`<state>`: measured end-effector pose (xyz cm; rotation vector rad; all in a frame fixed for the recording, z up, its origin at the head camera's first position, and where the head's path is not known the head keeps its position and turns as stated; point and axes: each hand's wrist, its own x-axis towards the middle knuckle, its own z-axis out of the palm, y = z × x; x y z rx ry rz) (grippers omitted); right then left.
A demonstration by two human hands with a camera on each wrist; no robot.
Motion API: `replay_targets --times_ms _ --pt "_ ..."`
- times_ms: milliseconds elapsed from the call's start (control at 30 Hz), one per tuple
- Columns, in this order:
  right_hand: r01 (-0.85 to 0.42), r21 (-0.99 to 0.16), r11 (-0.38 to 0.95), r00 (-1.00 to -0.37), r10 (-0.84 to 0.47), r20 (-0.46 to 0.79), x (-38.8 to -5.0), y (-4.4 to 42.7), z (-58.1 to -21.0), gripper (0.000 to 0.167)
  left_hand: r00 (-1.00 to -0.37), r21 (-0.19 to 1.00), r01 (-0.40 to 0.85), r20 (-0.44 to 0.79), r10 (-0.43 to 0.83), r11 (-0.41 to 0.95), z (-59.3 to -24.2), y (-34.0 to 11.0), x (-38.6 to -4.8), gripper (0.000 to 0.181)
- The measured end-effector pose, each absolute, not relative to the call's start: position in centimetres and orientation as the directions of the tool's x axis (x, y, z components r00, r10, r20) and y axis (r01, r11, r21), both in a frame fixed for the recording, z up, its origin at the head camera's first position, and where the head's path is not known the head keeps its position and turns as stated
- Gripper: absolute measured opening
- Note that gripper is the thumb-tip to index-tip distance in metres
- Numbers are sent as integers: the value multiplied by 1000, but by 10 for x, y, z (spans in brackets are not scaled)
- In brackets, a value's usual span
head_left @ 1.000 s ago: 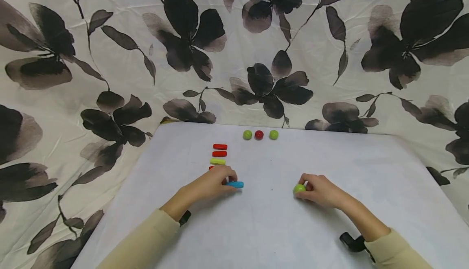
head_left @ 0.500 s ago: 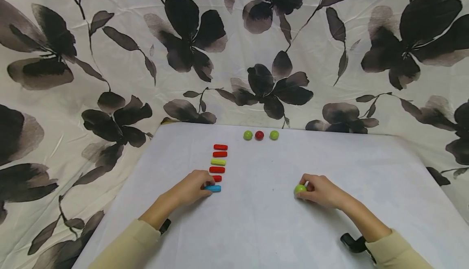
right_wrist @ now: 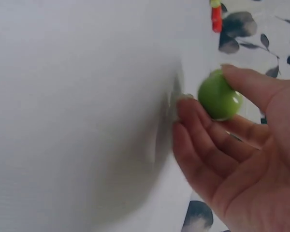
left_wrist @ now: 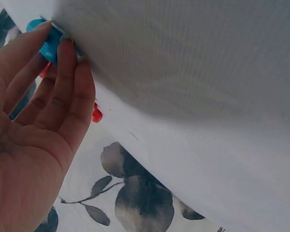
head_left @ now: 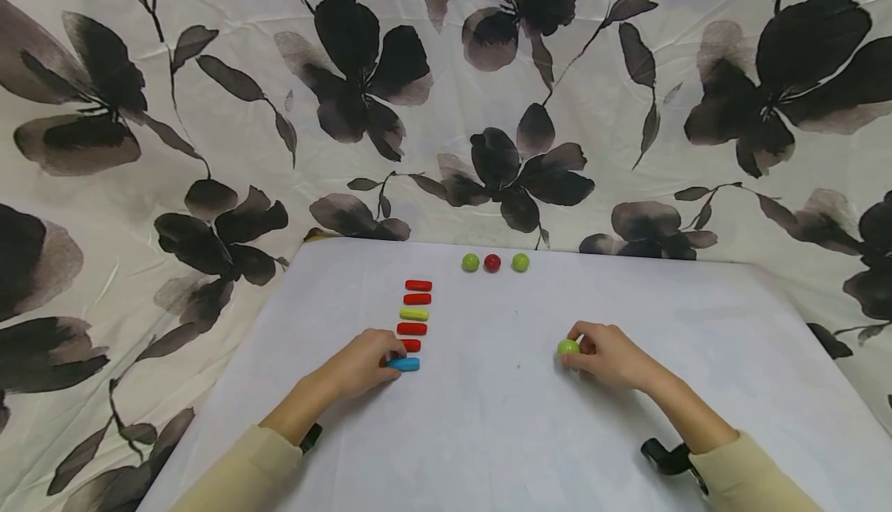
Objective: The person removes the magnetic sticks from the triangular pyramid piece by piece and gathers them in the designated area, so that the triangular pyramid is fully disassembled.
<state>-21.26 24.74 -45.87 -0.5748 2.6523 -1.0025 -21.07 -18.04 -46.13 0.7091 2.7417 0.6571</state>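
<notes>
My left hand (head_left: 364,362) pinches a small blue stick-shaped piece (head_left: 407,364) between thumb and fingers, at the near end of a column of similar pieces. Just beyond it lies a red piece (head_left: 412,345), partly hidden by the fingers. In the left wrist view the blue piece (left_wrist: 49,46) shows between thumb and fingertips. On the right side, my right hand (head_left: 613,355) holds a green ball (head_left: 567,348) close to the white tabletop. The right wrist view shows that green ball (right_wrist: 219,96) between the thumb and fingers.
Farther up the column lie a red piece (head_left: 412,328), a yellow piece (head_left: 414,314) and two more red ones. Near the back edge a green ball (head_left: 470,262), a red ball (head_left: 492,262) and another green ball (head_left: 519,262) form a row. Behind the white table (head_left: 488,434) hangs a floral cloth (head_left: 418,125).
My left hand has carried the blue piece leftward to the near end of the column, then stayed there. The right hand has kept the green ball in almost the same place.
</notes>
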Motion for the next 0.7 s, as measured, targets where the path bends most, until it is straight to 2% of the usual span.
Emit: replay_targets --times_ms 133,400,700 --pt "-239 -685 688 -924 -379 -59 -229 246 -456 27 -849 480 422 -88 521 769 -462 -183 -210 23" --pt "-217 -698 682 -941 -337 -37 -248 244 -458 35 -851 485 419 -85 518 768 -459 -182 -208 25" --pt "-187 -685 704 -968 -251 6 -261 243 -465 40 -908 485 360 -13 418 797 -443 -186 -217 22"
